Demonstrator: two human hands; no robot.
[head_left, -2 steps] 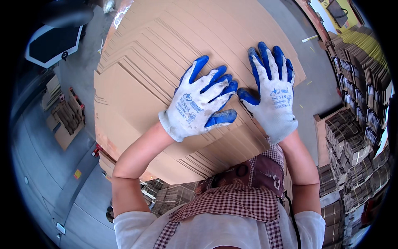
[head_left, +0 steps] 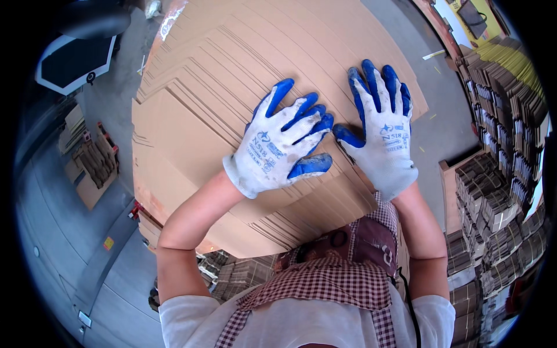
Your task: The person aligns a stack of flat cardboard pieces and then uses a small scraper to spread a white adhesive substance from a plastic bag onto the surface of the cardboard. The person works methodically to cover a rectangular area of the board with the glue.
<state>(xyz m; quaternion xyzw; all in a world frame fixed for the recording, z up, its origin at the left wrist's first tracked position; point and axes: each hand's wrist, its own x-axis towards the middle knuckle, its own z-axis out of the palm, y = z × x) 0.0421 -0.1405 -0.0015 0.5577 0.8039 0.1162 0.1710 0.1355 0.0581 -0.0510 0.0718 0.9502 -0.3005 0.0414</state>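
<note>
Fanned, overlapping brown cardboard sheets [head_left: 191, 133] spread across the middle of the view, their edges stepped in slanting rows. My left hand [head_left: 281, 139], in a white work glove with blue-coated fingers, lies on the sheets with its fingers stretched and the thumb apart. To its right, my right hand [head_left: 380, 124] wears a matching glove. It rests palm down near the right side of the sheets, fingers pointing away from me and thumb reaching toward the left hand. Neither hand holds anything. The palms and the sheet surface beneath them are hidden.
Bundled stacks of flat cardboard [head_left: 493, 191] line the right side. A dark-screened panel with a white frame [head_left: 75, 64] stands at the upper left. Cardboard pieces [head_left: 96, 162] lie at the left, beside a grey-blue panelled surface [head_left: 58, 232]. My checked apron [head_left: 325, 284] touches the near sheets.
Both hands have shifted very slightly, by a few pixels to the right. The cardboard sheets look the same.
</note>
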